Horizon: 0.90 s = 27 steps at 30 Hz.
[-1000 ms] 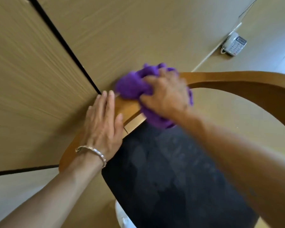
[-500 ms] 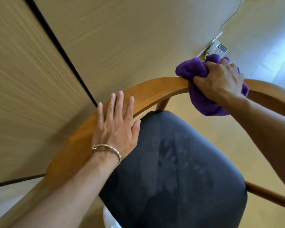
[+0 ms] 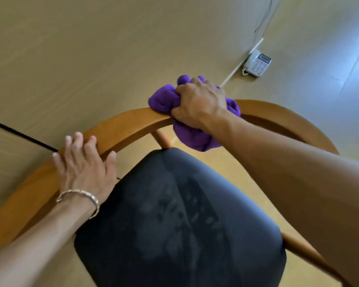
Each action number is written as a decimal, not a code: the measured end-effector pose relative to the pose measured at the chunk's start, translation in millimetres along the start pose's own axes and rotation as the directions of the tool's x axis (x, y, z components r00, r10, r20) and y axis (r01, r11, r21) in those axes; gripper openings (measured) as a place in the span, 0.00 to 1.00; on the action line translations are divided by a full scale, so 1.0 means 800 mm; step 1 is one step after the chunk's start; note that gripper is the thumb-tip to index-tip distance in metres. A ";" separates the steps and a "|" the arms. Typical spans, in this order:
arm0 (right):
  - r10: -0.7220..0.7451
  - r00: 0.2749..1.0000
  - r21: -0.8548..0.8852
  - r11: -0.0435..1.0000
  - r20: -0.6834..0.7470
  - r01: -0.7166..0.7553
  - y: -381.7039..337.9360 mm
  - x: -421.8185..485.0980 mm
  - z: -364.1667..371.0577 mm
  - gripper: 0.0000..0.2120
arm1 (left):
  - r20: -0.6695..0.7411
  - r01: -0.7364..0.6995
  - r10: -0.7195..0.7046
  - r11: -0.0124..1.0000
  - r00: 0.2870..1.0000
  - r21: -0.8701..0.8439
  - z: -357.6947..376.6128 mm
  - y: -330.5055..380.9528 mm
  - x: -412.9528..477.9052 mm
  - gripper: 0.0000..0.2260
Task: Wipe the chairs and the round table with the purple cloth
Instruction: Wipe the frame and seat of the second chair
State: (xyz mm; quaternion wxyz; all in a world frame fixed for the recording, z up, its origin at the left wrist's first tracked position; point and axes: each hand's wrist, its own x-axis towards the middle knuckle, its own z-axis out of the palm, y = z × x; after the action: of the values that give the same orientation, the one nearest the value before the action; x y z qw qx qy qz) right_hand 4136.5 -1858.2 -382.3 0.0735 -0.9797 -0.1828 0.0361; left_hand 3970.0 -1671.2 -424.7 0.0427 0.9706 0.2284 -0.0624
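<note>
A chair with a curved wooden back rail (image 3: 124, 126) and a dark padded seat (image 3: 178, 220) fills the view from above. My right hand (image 3: 199, 104) grips the bunched purple cloth (image 3: 193, 137) and presses it on the top of the rail near its middle. My left hand (image 3: 85, 164), with a silver bracelet on the wrist, rests flat on the rail's left part with fingers straight. The round table is out of view.
A beige wall with a dark seam (image 3: 19, 133) stands close behind the chair. A grey desk phone (image 3: 256, 63) with its cable lies on the floor by the wall at the upper right. Pale floor spreads to the right.
My right hand slid the cloth along the rail to the right, then a little back toward the middle. My left hand stayed flat on the rail's left part. The view shifted.
</note>
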 end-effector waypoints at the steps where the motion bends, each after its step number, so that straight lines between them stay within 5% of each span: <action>1: -0.035 0.997 0.026 0.999 0.062 0.034 0.004 0.008 -0.005 0.15 | 0.034 0.089 -0.089 0.996 0.995 -0.002 0.000 0.026 0.000 0.29; 4: -0.129 0.964 0.047 0.992 0.231 0.121 0.040 0.022 -0.041 0.08 | 0.076 0.176 -0.178 0.984 0.981 0.022 0.002 0.105 0.005 0.34; 8: -0.185 0.924 0.035 0.982 0.335 0.184 0.148 -0.025 -0.105 0.09 | 0.085 -0.003 0.007 0.999 0.996 -0.045 -0.002 0.205 -0.001 0.31; 13: -0.207 0.920 0.250 0.960 0.332 0.126 0.235 -0.112 -0.127 0.10 | 0.069 -0.129 0.136 0.987 0.988 -0.090 -0.005 0.276 -0.020 0.31; 16: -0.216 0.924 0.263 0.956 0.316 0.133 0.229 -0.096 -0.117 0.08 | 0.078 -0.150 0.155 0.986 0.985 -0.068 -0.011 0.270 -0.024 0.30; 22: -0.238 0.937 0.195 0.962 0.258 0.191 0.120 0.010 -0.067 0.20 | 0.096 -0.103 0.113 0.989 0.989 -0.105 -0.014 0.235 -0.052 0.30; 27: -0.255 0.936 0.220 0.954 0.242 0.203 0.097 0.021 -0.050 0.16 | 0.107 -0.100 0.113 0.988 0.988 -0.118 -0.008 0.225 -0.078 0.30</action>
State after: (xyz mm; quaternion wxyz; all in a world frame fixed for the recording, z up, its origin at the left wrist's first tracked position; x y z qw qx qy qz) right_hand 4183.4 -1929.2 -355.8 0.1456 -0.9260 -0.3000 0.1768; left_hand 3996.1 -1857.9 -399.9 0.1133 0.9724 0.1766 -0.1020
